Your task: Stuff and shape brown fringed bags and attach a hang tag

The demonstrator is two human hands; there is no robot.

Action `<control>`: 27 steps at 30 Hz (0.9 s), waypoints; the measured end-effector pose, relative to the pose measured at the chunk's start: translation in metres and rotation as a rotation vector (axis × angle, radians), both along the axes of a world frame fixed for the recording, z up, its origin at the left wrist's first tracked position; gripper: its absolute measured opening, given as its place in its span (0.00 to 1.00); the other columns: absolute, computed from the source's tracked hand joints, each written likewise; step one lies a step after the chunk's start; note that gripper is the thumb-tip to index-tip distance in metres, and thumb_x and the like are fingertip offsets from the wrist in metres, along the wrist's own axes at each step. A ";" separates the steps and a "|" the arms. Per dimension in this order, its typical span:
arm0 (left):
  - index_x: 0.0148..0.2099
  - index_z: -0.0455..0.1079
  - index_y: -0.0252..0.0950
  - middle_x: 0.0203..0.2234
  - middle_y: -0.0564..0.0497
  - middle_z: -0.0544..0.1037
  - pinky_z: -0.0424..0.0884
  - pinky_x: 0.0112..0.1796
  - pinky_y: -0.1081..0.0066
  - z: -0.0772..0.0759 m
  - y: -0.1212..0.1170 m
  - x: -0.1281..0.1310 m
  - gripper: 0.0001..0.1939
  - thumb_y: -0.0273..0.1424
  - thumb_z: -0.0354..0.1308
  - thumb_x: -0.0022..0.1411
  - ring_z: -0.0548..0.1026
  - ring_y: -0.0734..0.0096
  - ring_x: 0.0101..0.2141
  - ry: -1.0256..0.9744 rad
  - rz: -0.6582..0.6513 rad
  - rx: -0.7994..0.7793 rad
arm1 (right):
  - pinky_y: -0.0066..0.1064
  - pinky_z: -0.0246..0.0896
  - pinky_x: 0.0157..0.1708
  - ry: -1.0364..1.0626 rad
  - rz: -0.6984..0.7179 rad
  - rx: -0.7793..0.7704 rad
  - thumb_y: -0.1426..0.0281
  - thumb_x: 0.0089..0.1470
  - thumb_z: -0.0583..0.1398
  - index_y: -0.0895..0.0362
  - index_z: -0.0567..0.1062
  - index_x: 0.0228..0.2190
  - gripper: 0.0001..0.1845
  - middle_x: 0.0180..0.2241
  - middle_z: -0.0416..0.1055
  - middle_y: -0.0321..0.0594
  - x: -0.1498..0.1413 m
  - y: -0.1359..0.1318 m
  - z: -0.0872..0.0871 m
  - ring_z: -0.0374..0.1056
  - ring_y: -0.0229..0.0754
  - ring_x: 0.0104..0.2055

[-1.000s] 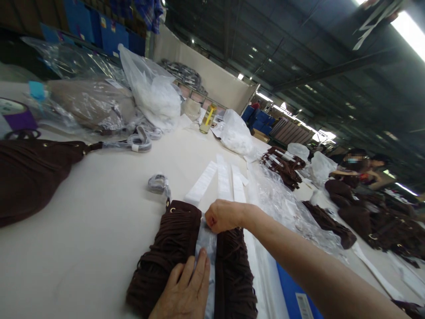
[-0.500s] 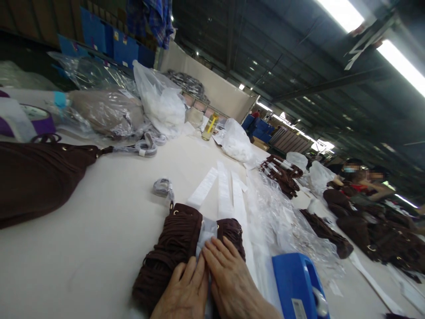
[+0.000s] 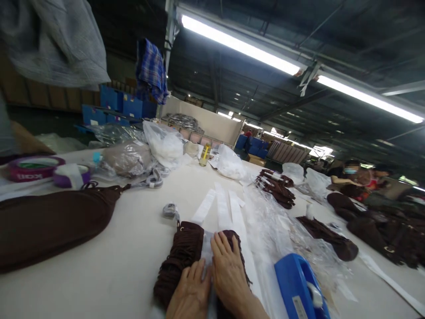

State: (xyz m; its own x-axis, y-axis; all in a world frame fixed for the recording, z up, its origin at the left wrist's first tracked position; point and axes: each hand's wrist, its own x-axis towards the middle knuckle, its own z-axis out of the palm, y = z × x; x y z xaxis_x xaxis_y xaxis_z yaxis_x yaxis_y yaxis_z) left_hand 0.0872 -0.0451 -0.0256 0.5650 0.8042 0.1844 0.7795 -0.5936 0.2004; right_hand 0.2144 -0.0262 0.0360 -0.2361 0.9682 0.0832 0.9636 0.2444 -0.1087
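Uncurled now, the right hand (image 3: 229, 269) lies beside the left hand (image 3: 192, 288) on the bag (image 3: 186, 243), both grips open, empty.

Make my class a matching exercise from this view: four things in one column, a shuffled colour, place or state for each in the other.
Things
1. Plaid cloth
2. Tape dispenser
3. Left hand and right hand
4. Front tape roll

Descriptions
A. laid over the fringed brown item
B. purple
C. hanging
D. plain blue, on the table

Pairs: 1-C, 2-D, 3-A, 4-B
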 end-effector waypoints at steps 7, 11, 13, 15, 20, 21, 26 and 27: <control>0.51 0.66 0.32 0.49 0.42 0.70 0.63 0.50 0.54 0.011 -0.004 -0.006 0.20 0.20 0.43 0.58 0.66 0.56 0.50 -0.243 -0.007 0.107 | 0.50 0.51 0.56 0.114 0.005 0.122 0.73 0.58 0.47 0.60 0.66 0.51 0.20 0.54 0.63 0.46 0.018 -0.029 -0.022 0.57 0.47 0.57; 0.46 0.69 0.36 0.47 0.47 0.72 0.60 0.53 0.60 0.025 0.006 -0.042 0.16 0.29 0.46 0.58 0.66 0.62 0.51 -0.483 0.232 -0.025 | 0.47 0.52 0.56 0.124 0.043 0.366 0.70 0.59 0.50 0.54 0.68 0.50 0.18 0.51 0.67 0.43 0.029 -0.059 -0.038 0.61 0.46 0.55; 0.46 0.69 0.32 0.45 0.43 0.73 0.62 0.52 0.62 0.028 0.012 -0.063 0.18 0.31 0.44 0.58 0.68 0.62 0.48 -0.540 0.423 -0.126 | 0.49 0.50 0.57 0.143 0.029 0.407 0.67 0.59 0.51 0.51 0.69 0.49 0.17 0.52 0.66 0.40 0.026 -0.075 -0.046 0.60 0.47 0.55; 0.44 0.69 0.29 0.41 0.41 0.74 0.66 0.47 0.64 0.030 0.017 -0.079 0.19 0.32 0.43 0.58 0.72 0.61 0.43 -0.520 0.515 -0.204 | 0.52 0.47 0.57 0.169 -0.032 0.404 0.67 0.59 0.51 0.52 0.69 0.49 0.17 0.53 0.65 0.40 0.021 -0.087 -0.050 0.59 0.48 0.56; 0.39 0.71 0.30 0.37 0.45 0.78 0.70 0.39 0.73 0.041 0.040 -0.081 0.16 0.31 0.45 0.57 0.75 0.64 0.39 -0.488 0.555 -0.295 | 0.52 0.51 0.55 0.156 0.003 0.344 0.66 0.59 0.51 0.49 0.68 0.49 0.17 0.52 0.66 0.39 0.028 -0.083 -0.054 0.61 0.48 0.54; 0.39 0.71 0.30 0.37 0.45 0.78 0.70 0.39 0.73 0.046 0.048 -0.076 0.15 0.31 0.46 0.57 0.75 0.65 0.39 -0.484 0.560 -0.279 | 0.51 0.54 0.54 0.142 0.042 0.342 0.65 0.58 0.52 0.48 0.67 0.49 0.17 0.51 0.67 0.39 0.033 -0.078 -0.055 0.63 0.49 0.53; 0.40 0.71 0.32 0.39 0.46 0.77 0.67 0.43 0.73 0.062 0.093 -0.057 0.13 0.26 0.48 0.55 0.74 0.66 0.42 -0.451 0.564 -0.141 | 0.49 0.55 0.53 0.166 0.083 0.323 0.65 0.56 0.55 0.45 0.71 0.42 0.11 0.41 0.73 0.36 0.043 -0.056 -0.059 0.69 0.45 0.44; 0.40 0.71 0.31 0.39 0.45 0.76 0.67 0.45 0.71 0.063 0.100 -0.055 0.13 0.25 0.48 0.55 0.73 0.64 0.42 -0.444 0.561 -0.107 | 0.49 0.54 0.54 0.189 0.046 0.319 0.65 0.55 0.56 0.45 0.72 0.39 0.09 0.38 0.73 0.35 0.040 -0.055 -0.058 0.69 0.44 0.42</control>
